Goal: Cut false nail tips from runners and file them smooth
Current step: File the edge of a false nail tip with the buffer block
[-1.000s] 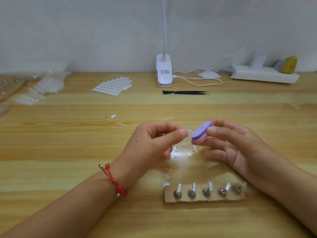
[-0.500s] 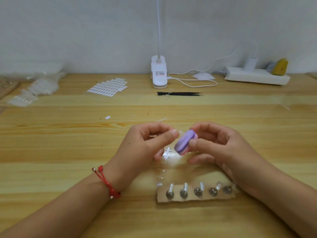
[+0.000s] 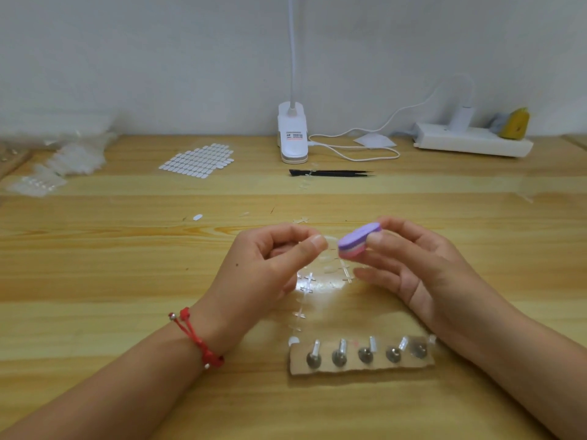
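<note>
My left hand (image 3: 270, 265) pinches a small clear nail tip (image 3: 330, 241) between thumb and forefinger, its edge just showing. My right hand (image 3: 419, 265) grips a purple and pink file block (image 3: 355, 242) right beside that tip. Below the hands, clear runner pieces (image 3: 309, 282) and loose tips lie on the wooden table (image 3: 95, 281). A cardboard strip (image 3: 362, 366) near the front edge holds several metal pins with clear tips on them.
Black tweezers (image 3: 332, 173) lie behind the hands. A white clip lamp (image 3: 292, 138), its cable and a power strip (image 3: 473, 142) stand at the back. A sheet of white stickers (image 3: 198, 160) and bags of clear tips (image 3: 57, 166) sit back left.
The file block has swung up and to the right, away from the tip, after stroking down against it half a second ago. My left hand has kept its pinch.
</note>
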The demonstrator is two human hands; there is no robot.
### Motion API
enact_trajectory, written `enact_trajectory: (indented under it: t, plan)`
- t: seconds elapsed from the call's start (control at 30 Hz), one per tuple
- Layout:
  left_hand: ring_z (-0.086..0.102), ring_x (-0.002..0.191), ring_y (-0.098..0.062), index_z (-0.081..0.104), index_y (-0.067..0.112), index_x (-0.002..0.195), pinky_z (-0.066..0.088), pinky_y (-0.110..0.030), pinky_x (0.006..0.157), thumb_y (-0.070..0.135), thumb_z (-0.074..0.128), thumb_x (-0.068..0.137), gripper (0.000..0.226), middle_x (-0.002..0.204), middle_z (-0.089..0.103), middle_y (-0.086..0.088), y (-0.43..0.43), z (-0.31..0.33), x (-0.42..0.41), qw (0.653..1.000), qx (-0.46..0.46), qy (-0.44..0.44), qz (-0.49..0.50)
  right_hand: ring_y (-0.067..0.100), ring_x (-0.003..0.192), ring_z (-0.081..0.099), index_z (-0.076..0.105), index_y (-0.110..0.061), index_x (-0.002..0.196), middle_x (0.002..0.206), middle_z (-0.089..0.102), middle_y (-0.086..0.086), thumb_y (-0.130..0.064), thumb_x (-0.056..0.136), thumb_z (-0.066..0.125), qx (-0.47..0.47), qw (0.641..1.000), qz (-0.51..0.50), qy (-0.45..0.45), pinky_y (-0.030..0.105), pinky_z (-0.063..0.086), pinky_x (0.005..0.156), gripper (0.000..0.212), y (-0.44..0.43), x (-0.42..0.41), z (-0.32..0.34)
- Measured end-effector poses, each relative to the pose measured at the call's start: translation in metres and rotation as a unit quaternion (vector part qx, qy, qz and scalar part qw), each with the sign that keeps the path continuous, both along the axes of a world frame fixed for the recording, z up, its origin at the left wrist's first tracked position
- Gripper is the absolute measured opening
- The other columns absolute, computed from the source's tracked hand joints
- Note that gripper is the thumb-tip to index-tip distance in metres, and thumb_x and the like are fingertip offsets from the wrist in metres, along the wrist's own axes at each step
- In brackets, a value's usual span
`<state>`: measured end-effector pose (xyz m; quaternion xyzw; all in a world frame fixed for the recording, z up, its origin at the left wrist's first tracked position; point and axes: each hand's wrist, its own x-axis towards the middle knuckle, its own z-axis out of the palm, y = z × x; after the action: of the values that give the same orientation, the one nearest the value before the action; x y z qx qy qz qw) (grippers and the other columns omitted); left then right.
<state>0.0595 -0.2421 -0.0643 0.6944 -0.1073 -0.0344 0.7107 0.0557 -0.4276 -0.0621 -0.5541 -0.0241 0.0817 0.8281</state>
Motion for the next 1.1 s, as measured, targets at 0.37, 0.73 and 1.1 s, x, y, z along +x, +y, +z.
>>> enact_trajectory:
  t: [0.37, 0.73, 1.1]
  plan:
    - [0.033, 0.040, -0.005, 0.061, 0.013, 0.076, 0.032, -0.011, 0.047, 0.019, 0.059, 0.091, 0.017, 0.044, 0.038, 0.009, 0.001, -0.004, 0.002, 0.998, 0.051, -0.032, -0.024, 0.025, 0.074, 0.074, 0.071, -0.024, 0.075, 0.080, 0.073, 0.008, -0.011, 0.065, 0.080, -0.103, 0.992, 0.022, -0.076, 0.024, 0.055, 0.057, 0.019, 0.008, -0.006, -0.003]
    - [0.034, 0.042, -0.004, 0.057, 0.011, 0.072, 0.032, -0.011, 0.048, 0.023, 0.053, 0.081, 0.016, 0.048, 0.039, 0.012, -0.002, -0.004, -0.001, 0.996, 0.052, -0.041, -0.065, 0.018, 0.069, 0.072, 0.069, -0.017, 0.086, 0.077, 0.073, 0.011, -0.016, 0.069, 0.073, -0.043, 0.998, 0.041, -0.004, 0.021, 0.054, 0.055, 0.018, 0.002, 0.000, 0.001]
    - [0.031, 0.047, -0.009, 0.065, 0.016, 0.071, 0.033, -0.011, 0.047, 0.030, 0.071, 0.079, 0.017, 0.059, 0.030, -0.021, -0.004, -0.002, -0.002, 0.996, 0.047, -0.066, -0.042, 0.008, 0.061, 0.064, 0.080, -0.019, 0.085, 0.073, 0.069, 0.005, -0.013, 0.066, 0.081, -0.041, 0.998, 0.055, 0.006, 0.018, 0.053, 0.054, 0.019, 0.001, 0.000, 0.002]
